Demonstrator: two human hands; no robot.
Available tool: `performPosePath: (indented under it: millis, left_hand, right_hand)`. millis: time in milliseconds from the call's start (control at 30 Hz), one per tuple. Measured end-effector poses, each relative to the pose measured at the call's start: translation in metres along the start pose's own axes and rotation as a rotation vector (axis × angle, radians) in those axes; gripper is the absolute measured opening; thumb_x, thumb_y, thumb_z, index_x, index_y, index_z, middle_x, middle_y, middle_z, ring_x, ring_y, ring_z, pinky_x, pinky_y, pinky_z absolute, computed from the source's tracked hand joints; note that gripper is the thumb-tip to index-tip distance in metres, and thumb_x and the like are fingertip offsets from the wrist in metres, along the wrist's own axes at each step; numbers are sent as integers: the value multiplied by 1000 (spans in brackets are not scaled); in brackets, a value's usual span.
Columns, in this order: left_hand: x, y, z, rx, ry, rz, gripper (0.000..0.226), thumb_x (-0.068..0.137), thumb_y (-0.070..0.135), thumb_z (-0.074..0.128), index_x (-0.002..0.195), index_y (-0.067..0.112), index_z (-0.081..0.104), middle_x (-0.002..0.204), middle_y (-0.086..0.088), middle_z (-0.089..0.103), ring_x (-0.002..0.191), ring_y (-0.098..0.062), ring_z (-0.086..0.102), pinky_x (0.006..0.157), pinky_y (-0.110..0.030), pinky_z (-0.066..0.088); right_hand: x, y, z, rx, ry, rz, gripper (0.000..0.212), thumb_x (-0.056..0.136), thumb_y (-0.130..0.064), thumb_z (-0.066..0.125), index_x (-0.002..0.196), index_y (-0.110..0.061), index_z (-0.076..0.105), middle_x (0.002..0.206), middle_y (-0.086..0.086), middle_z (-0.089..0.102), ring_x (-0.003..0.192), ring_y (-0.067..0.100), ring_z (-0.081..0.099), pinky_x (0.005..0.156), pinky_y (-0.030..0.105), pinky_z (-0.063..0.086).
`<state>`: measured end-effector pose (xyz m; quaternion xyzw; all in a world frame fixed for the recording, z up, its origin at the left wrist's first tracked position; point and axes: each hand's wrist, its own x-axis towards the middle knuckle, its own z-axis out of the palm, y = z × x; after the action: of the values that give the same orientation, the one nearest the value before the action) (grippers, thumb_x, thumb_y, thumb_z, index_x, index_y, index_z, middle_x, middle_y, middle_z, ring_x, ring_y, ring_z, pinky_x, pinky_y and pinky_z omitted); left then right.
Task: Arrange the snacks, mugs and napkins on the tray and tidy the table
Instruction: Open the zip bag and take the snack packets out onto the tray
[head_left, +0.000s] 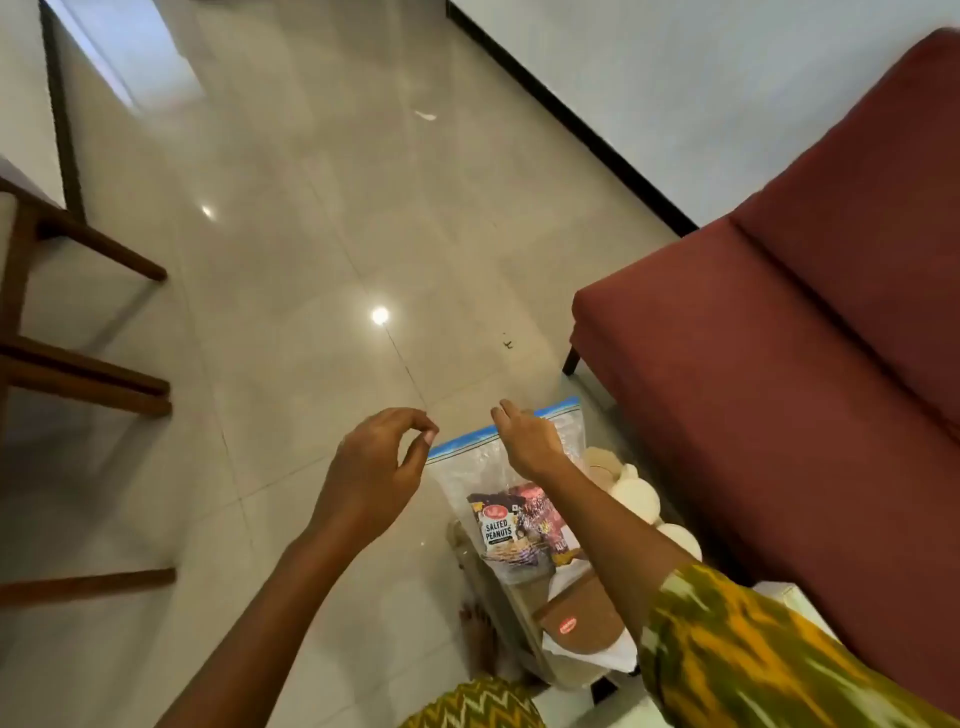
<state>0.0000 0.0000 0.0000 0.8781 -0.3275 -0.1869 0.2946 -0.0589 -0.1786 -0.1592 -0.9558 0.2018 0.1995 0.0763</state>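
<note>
Down on the glass desk (519, 642), cork coasters (576, 618) and white mugs (636, 496) wait. Over them, my right grip (527, 441) pinches the snack bag (467, 470) by its blue zip strip, keeping it upright. My left grip (374, 473) curls at the bag's corner, maybe to steady it; I can't tell if it's touching.

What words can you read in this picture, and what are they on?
"SALTED PEANUTS": on the dark snack packet in the clear zip bag.
Too blurred: red logo above those words.
Too blurred: print on the pink packet beside it.
Too blurred: red sticker on the brown pad.
</note>
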Motion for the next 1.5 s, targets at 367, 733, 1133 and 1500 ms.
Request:
performPosePath:
  millis: [367, 733, 1133, 1500]
  left_hand:
    - [22, -37, 3, 31, -181, -89, 28, 93, 30, 45, 113, 16, 59, 122, -3, 62, 111, -18, 54, 78, -22, 41]
    - [-21, -27, -2, -116, -236, -60, 25, 91, 30, 50, 107, 16, 64, 109, -2, 68, 98, -12, 59, 70, -14, 39]
    - [-102, 48, -36, -700, -147, -135, 32, 84, 43, 57, 97, 15, 68, 96, -7, 71, 92, -20, 66, 87, -37, 54]
    - [-215, 67, -34, -758, -290, -116, 17, 83, 16, 64, 82, -1, 69, 75, -17, 67, 63, -20, 64, 56, -22, 58]
  right_hand:
    - [17, 7, 14, -235, 58, -90, 19, 81, -8, 63, 100, -6, 63, 100, 9, 66, 104, 26, 50, 92, 37, 39]
    - [-74, -7, -33, 145, 278, 62, 15, 88, -10, 53, 98, -5, 63, 96, 11, 64, 85, 26, 58, 68, 32, 43]
    - [-226, -105, -136, 1120, 721, 276, 3, 77, -10, 71, 80, -8, 70, 65, -3, 64, 60, 8, 59, 60, 24, 51]
    - [-360, -157, -86, 1595, 692, 201, 25, 69, 2, 76, 57, -14, 60, 53, -3, 62, 51, 6, 60, 48, 13, 45]
